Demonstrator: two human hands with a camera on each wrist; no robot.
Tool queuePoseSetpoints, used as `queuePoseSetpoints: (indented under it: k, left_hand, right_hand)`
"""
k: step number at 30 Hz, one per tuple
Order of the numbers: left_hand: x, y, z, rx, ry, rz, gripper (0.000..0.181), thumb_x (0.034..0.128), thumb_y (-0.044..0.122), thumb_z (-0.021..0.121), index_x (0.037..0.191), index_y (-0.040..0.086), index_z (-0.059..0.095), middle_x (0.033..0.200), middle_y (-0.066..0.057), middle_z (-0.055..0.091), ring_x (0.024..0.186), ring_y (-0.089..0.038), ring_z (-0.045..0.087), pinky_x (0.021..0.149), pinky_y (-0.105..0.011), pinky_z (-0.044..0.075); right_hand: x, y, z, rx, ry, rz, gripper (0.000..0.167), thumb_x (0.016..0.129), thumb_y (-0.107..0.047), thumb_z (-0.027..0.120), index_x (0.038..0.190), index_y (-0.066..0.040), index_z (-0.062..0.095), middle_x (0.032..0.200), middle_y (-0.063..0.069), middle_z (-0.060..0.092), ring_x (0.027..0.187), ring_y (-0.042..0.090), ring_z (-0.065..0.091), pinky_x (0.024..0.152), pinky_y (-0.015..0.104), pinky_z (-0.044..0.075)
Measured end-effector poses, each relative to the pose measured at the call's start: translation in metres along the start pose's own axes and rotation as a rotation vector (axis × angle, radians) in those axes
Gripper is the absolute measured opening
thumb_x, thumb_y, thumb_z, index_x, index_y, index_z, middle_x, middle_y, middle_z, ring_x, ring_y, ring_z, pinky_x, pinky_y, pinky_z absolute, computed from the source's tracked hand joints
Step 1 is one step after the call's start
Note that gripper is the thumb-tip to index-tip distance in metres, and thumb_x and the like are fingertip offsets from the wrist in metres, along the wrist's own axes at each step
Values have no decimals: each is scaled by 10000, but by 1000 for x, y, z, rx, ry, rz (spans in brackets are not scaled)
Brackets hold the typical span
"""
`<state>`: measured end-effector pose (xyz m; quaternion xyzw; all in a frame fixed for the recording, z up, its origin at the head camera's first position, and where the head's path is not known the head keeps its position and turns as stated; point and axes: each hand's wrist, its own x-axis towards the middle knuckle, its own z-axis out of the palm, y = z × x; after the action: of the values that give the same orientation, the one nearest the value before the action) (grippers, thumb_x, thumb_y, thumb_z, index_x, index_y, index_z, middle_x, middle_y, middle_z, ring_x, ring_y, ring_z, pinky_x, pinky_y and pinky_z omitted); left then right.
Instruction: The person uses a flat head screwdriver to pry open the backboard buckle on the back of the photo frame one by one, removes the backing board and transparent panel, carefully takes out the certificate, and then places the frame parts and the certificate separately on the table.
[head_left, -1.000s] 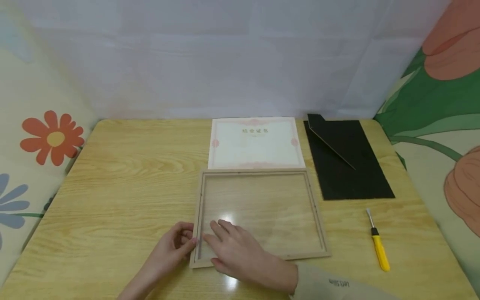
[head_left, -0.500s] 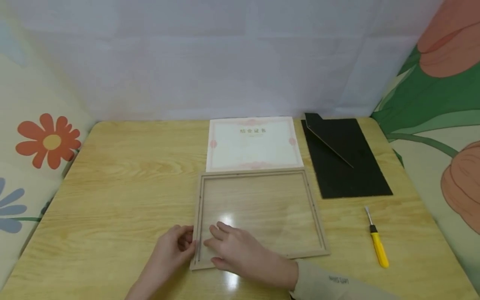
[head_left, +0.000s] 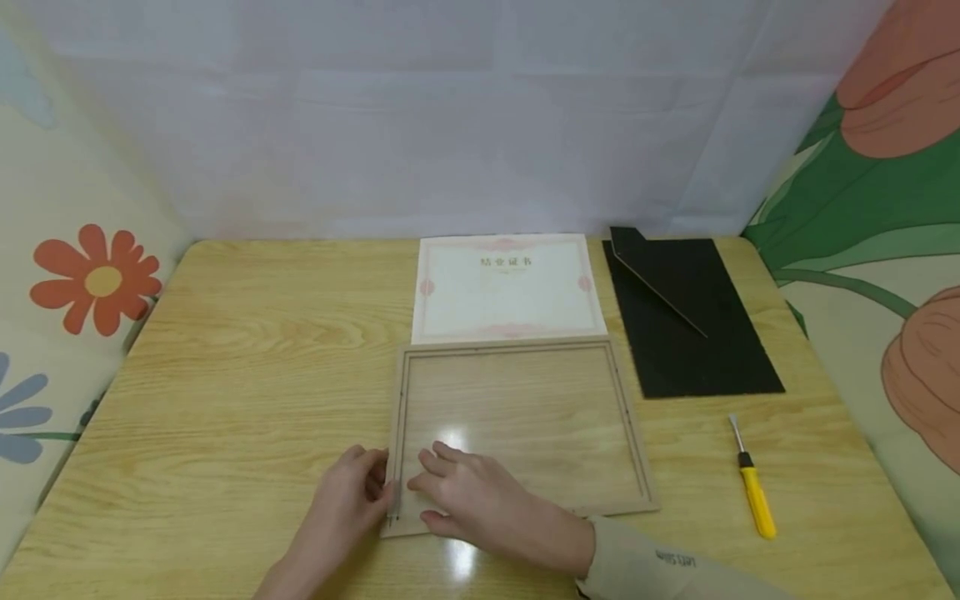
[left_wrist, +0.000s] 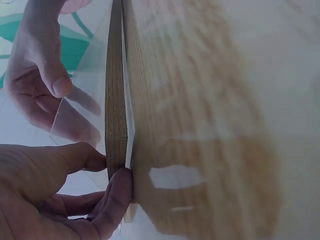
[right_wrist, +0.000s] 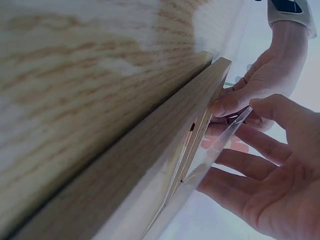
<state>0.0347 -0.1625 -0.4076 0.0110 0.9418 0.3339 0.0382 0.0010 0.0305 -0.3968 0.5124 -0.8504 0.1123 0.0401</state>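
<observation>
A wooden picture frame (head_left: 517,343) lies on the table in the head view. My left hand (head_left: 341,500) grips its left side near the front corner; in the left wrist view the thumb and a finger pinch the wooden edge (left_wrist: 115,90). A clear sheet (left_wrist: 92,70) stands tilted up from the frame. Over the frame's front left part is my right hand (head_left: 487,504). In the right wrist view its thumb touches the rim of the clear sheet (right_wrist: 212,160), and its fingers spread along the sheet's face. How firmly they hold it is hard to see.
A white certificate with pink edging (head_left: 510,292) lies behind the frame. To the right is a black backing board (head_left: 697,358) with its stand flap (head_left: 652,279) raised. A yellow-handled screwdriver (head_left: 757,500) lies at the front right of the table (head_left: 247,375).
My left hand has shifted slightly, its forearm a little further right. The right hand keeps nearly the same place over the frame. The head view has moved slightly.
</observation>
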Motion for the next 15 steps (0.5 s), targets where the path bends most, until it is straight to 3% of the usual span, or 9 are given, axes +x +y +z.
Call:
queuePoseSetpoints:
  k: [5, 8, 11, 13, 15]
  left_hand:
    - [1, 0, -1, 4, -33, -23, 311, 747, -115, 689, 1050, -125, 624, 786, -34, 531, 664, -111, 532, 564, -200, 504]
    - [2, -4, -3, -5, -57, 35, 413, 783, -107, 692, 1178, -124, 569, 808, -24, 532, 683, -101, 519, 574, -209, 495]
    - [6, -13, -10, 49, -55, 187, 587, 797, -77, 721, 1329, -111, 475, 938, -73, 562, 784, -143, 542, 635, -259, 521]
    - [11, -19, -16, 114, -56, 311, 693, 782, -37, 754, 1390, -88, 426, 1115, -156, 567, 938, -235, 566, 765, -354, 542]
    - [18, -26, -23, 175, -70, 421, 778, 761, 20, 793, 1424, -68, 396, 1341, -220, 477, 1141, -354, 513, 906, -487, 490]
  right_hand:
    - [0, -1, 1, -25, -17, -2, 338, 874, -355, 700, 1149, -160, 710, 1234, 107, 639, 1131, 246, 610, 915, 264, 504]
    - [1, -2, 3, -49, -14, -3, 334, 873, -366, 698, 1141, -169, 717, 1226, 97, 644, 1125, 239, 613, 908, 259, 508]
    - [2, -1, 4, -67, 1, -12, 327, 867, -369, 700, 1128, -174, 724, 1209, 85, 652, 1115, 236, 616, 905, 258, 511]
    - [2, -1, 5, -69, 7, -18, 322, 865, -366, 700, 1122, -174, 726, 1196, 77, 654, 1110, 235, 615, 903, 257, 512]
    - [1, -1, 6, -72, 10, -25, 316, 865, -361, 698, 1117, -172, 727, 1186, 73, 656, 1106, 234, 615, 902, 256, 512]
